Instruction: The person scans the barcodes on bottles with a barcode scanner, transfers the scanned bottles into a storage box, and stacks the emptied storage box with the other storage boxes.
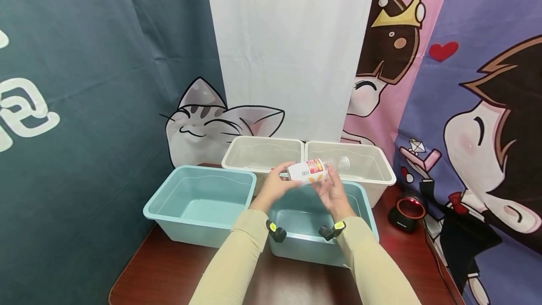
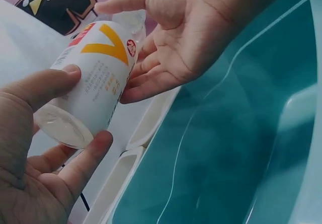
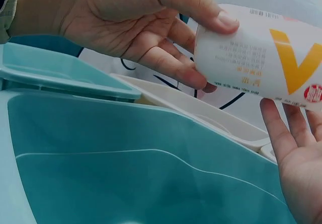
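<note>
A clear plastic bottle (image 1: 306, 172) with a white label lies nearly level between both hands, over the right blue bin (image 1: 323, 251). Its base is to the left and its clear neck to the right. My left hand (image 1: 276, 186) grips the base end, thumb on the label and fingers beneath, as the left wrist view shows. Around the shoulder end, my right hand (image 1: 332, 194) holds the bottle from below, with its thumb on the far side. An orange V mark and small print show on the label (image 3: 246, 53) in the right wrist view.
Another blue bin (image 1: 190, 229) stands to the left. Two cream bins, a left one (image 1: 262, 142) and a right one (image 1: 383, 180), stand side by side behind. A black device with a red-lit ring (image 1: 406, 213) sits at the right on the red-brown table (image 1: 169, 272), its cable trailing forward.
</note>
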Demonstrator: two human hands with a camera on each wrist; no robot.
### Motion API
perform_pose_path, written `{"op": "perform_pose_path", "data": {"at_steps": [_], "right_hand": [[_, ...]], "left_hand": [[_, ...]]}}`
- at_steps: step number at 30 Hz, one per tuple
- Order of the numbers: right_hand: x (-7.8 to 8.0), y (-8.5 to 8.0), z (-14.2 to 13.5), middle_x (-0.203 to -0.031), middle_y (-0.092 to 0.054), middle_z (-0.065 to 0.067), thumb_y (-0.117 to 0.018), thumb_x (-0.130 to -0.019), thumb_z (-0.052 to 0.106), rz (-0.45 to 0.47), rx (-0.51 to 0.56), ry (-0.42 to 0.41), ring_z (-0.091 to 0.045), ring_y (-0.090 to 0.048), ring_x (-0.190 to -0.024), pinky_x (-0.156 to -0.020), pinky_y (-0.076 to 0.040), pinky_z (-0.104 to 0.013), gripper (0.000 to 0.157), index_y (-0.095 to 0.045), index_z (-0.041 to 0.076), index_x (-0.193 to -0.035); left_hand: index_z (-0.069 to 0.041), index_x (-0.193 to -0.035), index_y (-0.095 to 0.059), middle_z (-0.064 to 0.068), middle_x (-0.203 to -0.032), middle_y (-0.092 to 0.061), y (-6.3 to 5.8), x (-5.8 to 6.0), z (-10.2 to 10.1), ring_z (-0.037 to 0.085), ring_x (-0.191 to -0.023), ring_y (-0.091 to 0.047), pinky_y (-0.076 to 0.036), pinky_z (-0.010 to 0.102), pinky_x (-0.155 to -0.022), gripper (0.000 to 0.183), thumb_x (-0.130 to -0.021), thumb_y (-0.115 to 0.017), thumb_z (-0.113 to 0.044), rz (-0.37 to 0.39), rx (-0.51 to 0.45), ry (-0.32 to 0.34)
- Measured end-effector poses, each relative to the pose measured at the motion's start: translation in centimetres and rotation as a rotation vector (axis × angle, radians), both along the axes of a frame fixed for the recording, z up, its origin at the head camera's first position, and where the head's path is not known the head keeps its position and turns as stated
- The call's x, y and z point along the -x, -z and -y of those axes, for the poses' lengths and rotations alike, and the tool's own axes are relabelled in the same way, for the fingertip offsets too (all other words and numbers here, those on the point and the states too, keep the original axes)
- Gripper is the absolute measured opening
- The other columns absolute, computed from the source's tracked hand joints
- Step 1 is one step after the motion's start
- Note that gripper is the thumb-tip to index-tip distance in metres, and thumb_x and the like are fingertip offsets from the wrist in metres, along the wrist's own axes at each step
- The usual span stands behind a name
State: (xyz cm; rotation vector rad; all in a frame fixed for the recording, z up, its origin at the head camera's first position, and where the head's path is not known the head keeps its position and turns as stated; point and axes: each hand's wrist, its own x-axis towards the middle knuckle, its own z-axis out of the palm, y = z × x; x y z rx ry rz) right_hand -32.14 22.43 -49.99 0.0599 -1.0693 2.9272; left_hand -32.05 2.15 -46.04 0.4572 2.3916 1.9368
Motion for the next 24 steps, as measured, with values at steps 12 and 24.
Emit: {"op": "perform_pose_path", "data": {"at_steps": [12, 24], "right_hand": [[-0.05, 0.27, 0.23, -0.135, -0.057, -0.001, -0.059, -0.099, 0.010, -0.129, 0.024, -0.077, -0.017, -0.062, -0.117, -0.095, -0.057, -0.035, 0.058, -0.034, 0.029, -0.148], [-0.05, 0.61, 0.41, -0.127, -0.063, -0.002, -0.059, -0.093, 0.004, -0.211, -0.100, -0.119, -0.018, -0.063, -0.114, -0.095, -0.056, -0.034, 0.046, -0.050, 0.016, -0.136]], "left_hand": [[-0.009, -0.138, -0.060, 0.016, -0.113, -0.067, -0.10, 0.41, -0.09, 0.022, -0.090, -0.069, -0.062, 0.041, -0.086, 0.055, -0.087, -0.080, -0.016, 0.165, -0.138, 0.051], [0.005, -0.135, -0.057, 0.019, -0.119, -0.065, 0.02, 0.58, -0.15, 0.027, -0.099, -0.069, -0.061, 0.040, -0.088, 0.051, -0.095, -0.071, -0.023, 0.394, -0.324, 0.152]]}}
